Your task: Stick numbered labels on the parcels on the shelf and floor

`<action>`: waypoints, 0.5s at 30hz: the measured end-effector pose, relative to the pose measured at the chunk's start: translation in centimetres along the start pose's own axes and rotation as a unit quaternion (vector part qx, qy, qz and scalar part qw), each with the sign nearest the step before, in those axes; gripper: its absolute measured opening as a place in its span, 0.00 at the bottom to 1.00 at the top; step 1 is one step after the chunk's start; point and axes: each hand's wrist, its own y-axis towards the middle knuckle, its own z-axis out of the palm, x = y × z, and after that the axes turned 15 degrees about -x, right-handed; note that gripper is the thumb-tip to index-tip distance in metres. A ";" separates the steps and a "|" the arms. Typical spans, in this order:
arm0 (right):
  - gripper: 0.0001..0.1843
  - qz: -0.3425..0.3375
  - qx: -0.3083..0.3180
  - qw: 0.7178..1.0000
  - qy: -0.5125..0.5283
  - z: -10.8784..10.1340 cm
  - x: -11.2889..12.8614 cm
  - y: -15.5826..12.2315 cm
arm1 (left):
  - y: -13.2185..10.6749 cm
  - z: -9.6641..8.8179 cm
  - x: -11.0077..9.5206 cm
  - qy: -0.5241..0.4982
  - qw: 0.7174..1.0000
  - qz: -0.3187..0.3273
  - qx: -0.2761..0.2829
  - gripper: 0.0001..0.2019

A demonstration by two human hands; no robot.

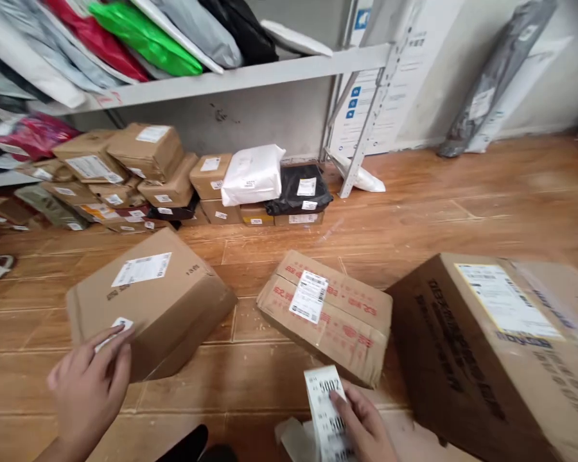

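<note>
My left hand [94, 375] is at the near edge of a brown cardboard box [173, 321], its fingers together on a small white sticker [121, 323]. Whether the sticker touches the box cannot be made out. A larger shipping label [142, 269] lies on the top of that box. In my right hand [361, 417] is a strip of white number labels [324, 398], pinched under the thumb; the upper one reads 5002. Just beyond it, a flatter carton with red print [351, 305] bears a shipping label [309, 295].
A large carton [462, 359] stands at the right. Against the wall, several stacked parcels, including a white bag [253, 173] and a black bag [298, 189], sit under a metal shelf [250, 78] of bagged parcels. A long wrapped bundle [486, 96] leans at the back right.
</note>
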 end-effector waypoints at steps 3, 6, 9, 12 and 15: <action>0.31 0.016 0.028 0.999 0.026 1.4 2.4 0.9 | -0.7 0.3 -5.4 -0.241 0.957 0.040 0.157 0.11; 0.30 0.006 0.068 0.997 0.025 2.6 3.8 0.6 | -1.0 1.5 -11.2 -0.349 0.787 -0.027 0.509 0.21; 0.26 -0.026 0.087 0.995 0.050 3.3 3.3 -0.1 | -1.4 3.4 -15.7 -0.449 0.605 -0.148 0.641 0.30; 0.26 -0.026 0.069 0.995 0.062 3.5 1.6 -0.4 | -2.5 5.4 -19.2 -0.545 0.509 -0.272 0.608 0.31; 0.30 -0.014 0.060 0.997 0.046 2.6 0.1 0.6 | -3.4 6.8 -21.8 -0.540 0.510 -0.301 0.598 0.22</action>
